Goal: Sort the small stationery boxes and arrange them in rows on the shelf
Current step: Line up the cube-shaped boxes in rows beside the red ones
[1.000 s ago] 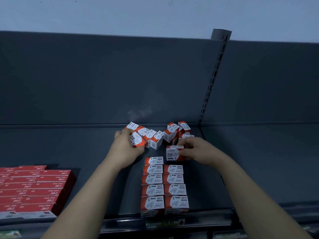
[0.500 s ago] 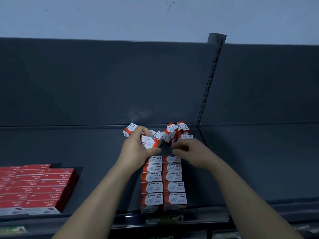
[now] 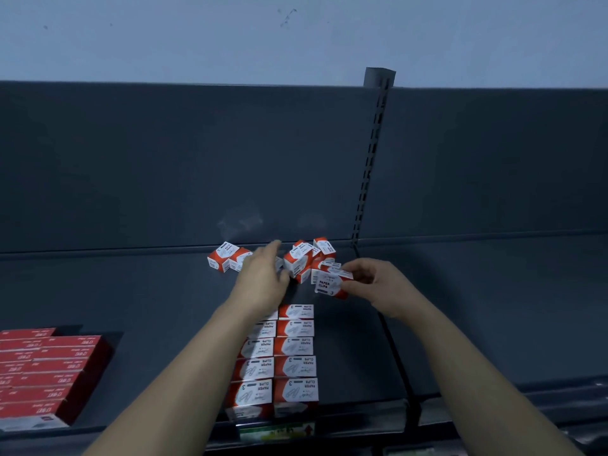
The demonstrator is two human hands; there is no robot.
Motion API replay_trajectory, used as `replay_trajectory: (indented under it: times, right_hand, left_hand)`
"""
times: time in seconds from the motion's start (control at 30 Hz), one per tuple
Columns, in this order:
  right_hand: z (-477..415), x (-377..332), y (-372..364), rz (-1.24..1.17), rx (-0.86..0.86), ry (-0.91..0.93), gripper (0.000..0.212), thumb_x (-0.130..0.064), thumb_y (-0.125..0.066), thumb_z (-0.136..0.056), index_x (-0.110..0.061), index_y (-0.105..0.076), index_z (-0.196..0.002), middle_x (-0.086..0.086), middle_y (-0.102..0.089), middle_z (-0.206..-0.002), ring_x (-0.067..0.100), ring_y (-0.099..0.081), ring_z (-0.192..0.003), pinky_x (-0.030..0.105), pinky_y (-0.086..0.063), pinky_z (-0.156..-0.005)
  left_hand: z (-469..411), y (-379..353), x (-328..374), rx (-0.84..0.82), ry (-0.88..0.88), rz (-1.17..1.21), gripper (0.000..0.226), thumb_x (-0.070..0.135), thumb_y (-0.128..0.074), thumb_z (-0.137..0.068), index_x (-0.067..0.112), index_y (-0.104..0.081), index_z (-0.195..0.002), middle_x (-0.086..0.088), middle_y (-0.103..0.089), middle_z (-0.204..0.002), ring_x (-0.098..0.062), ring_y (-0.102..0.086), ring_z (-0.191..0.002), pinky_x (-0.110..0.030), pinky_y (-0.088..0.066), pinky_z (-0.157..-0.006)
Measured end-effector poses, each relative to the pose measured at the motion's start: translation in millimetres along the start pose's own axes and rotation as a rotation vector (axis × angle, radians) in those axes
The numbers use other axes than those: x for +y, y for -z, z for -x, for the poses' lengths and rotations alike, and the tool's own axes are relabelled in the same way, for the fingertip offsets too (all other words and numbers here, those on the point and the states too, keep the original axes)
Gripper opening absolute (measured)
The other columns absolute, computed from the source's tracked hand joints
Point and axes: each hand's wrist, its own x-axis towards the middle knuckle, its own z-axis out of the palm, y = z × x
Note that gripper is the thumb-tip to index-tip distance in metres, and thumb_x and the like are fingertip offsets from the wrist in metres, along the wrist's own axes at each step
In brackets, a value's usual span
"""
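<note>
Two neat rows of small red-and-white paper clip boxes (image 3: pixel 295 347) run from the front lip of the dark shelf (image 3: pixel 131 291) toward the back. A loose heap of the same boxes (image 3: pixel 304 256) lies against the back panel, with two more boxes (image 3: pixel 223 256) off to its left. My right hand (image 3: pixel 375 284) pinches one paper clip box (image 3: pixel 330 284), lifted just behind the right row. My left hand (image 3: pixel 263 274) reaches into the heap with fingers stretched out, holding nothing that I can see.
A block of flat red boxes (image 3: pixel 42 370) fills the shelf's front left. A slotted metal upright (image 3: pixel 370 166) divides the back panel, and a seam splits the shelf just right of the rows. A price label (image 3: pixel 276 432) sits on the front lip.
My left hand no longer holds the box it had half a second ago and now stretches toward the heap. My right hand has picked up a box and holds it raised.
</note>
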Motion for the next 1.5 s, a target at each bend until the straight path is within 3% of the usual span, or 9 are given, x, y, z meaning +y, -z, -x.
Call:
replay_trajectory:
  times: [0.17,0.43,0.53,0.7,0.83,1.0,1.17,1.37,1.5]
  right_hand:
    - [-0.7,17.1,17.2,0.026,-0.018,-0.013,0.017,-0.021,-0.074,-0.080,-0.021,-0.068,-0.096,-0.005,-0.073,-0.088,0.012,-0.069,-0.084,0.039,-0.054,-0.082]
    - [-6.2,20.1,28.8,0.076,-0.093,0.111,0.029,-0.018,-0.080,-0.074,-0.022,-0.069,-0.100,-0.012,-0.059,-0.116,0.000,-0.062,-0.096,0.016,-0.049,-0.086]
    - [-7.4,16.3,28.4,0.016,-0.138,0.137,0.032,-0.017,-0.083,-0.069,-0.017,-0.070,-0.099,-0.016,-0.056,-0.126,-0.002,-0.060,-0.105,0.018,-0.047,-0.095]
    - [-0.2,20.0,27.3,-0.218,-0.193,0.081,0.029,-0.001,-0.079,-0.072,-0.008,-0.067,-0.098,-0.009,-0.066,-0.115,0.007,-0.066,-0.101,0.025,-0.053,-0.088]
    - [7.2,28.2,25.2,-0.171,-0.178,0.100,0.027,-0.001,-0.079,-0.071,-0.008,-0.065,-0.094,0.000,-0.072,-0.098,0.012,-0.069,-0.092,0.028,-0.055,-0.084]
    - [14.3,37.6,18.7,0.045,-0.191,0.080,0.021,-0.006,-0.074,-0.075,-0.019,-0.064,-0.088,-0.003,-0.069,-0.094,0.011,-0.066,-0.090,0.029,-0.056,-0.082]
    - [24.2,32.5,3.3,0.101,-0.119,0.101,0.020,-0.007,-0.066,-0.081,-0.021,-0.061,-0.094,-0.006,-0.065,-0.096,0.008,-0.062,-0.090,0.021,-0.053,-0.075]
    - [46.1,28.4,3.6,0.129,-0.273,0.060,0.040,-0.006,-0.062,-0.079,-0.035,-0.062,-0.107,-0.013,-0.065,-0.106,0.001,-0.062,-0.096,0.019,-0.049,-0.082]
    - [53.3,28.6,3.9,0.219,-0.185,0.034,0.024,-0.018,-0.074,-0.078,-0.026,-0.067,-0.100,-0.010,-0.069,-0.095,0.002,-0.064,-0.084,0.021,-0.050,-0.076]
  left_hand:
    - [-24.2,-13.9,8.3,-0.013,-0.016,-0.142,0.050,0.028,-0.061,-0.090,0.016,-0.046,-0.136,-0.009,-0.061,-0.124,-0.028,-0.053,-0.114,-0.040,-0.046,-0.094]
    - [-7.2,-15.1,28.0,-0.047,-0.097,0.182,0.028,0.018,-0.072,-0.082,0.026,-0.056,-0.104,0.012,-0.061,-0.089,-0.009,-0.060,-0.084,-0.029,-0.051,-0.079]
    - [-0.2,-18.3,34.5,-0.055,-0.110,0.241,0.025,0.014,-0.073,-0.081,0.024,-0.060,-0.099,0.009,-0.061,-0.081,-0.008,-0.061,-0.078,-0.022,-0.052,-0.074]
    - [12.0,-22.7,35.4,-0.109,-0.082,0.313,0.021,0.013,-0.065,-0.087,0.024,-0.060,-0.104,-0.001,-0.064,-0.092,-0.013,-0.063,-0.086,-0.023,-0.052,-0.077]
    - [24.1,-25.1,31.0,-0.132,-0.076,0.304,0.024,0.014,-0.058,-0.092,0.024,-0.059,-0.113,0.007,-0.064,-0.106,-0.007,-0.062,-0.098,-0.027,-0.050,-0.091]
    - [44.0,-22.8,14.7,-0.064,-0.167,-0.178,0.034,0.033,-0.052,-0.094,0.027,-0.055,-0.127,0.008,-0.057,-0.125,-0.013,-0.053,-0.113,-0.034,-0.044,-0.096]
    - [55.9,-35.8,10.7,-0.058,-0.210,-0.279,0.032,0.040,-0.045,-0.095,0.029,-0.056,-0.122,0.011,-0.058,-0.124,-0.012,-0.049,-0.116,-0.036,-0.029,-0.105]
    - [50.2,-24.3,18.1,-0.116,-0.232,-0.177,0.038,0.028,-0.050,-0.094,0.028,-0.051,-0.132,0.008,-0.050,-0.137,-0.016,-0.043,-0.127,-0.040,-0.032,-0.108]
    - [32.9,-32.0,33.3,-0.260,-0.249,-0.178,0.047,0.012,-0.057,-0.085,0.029,-0.056,-0.129,0.002,-0.051,-0.134,-0.020,-0.049,-0.122,-0.041,-0.044,-0.099]
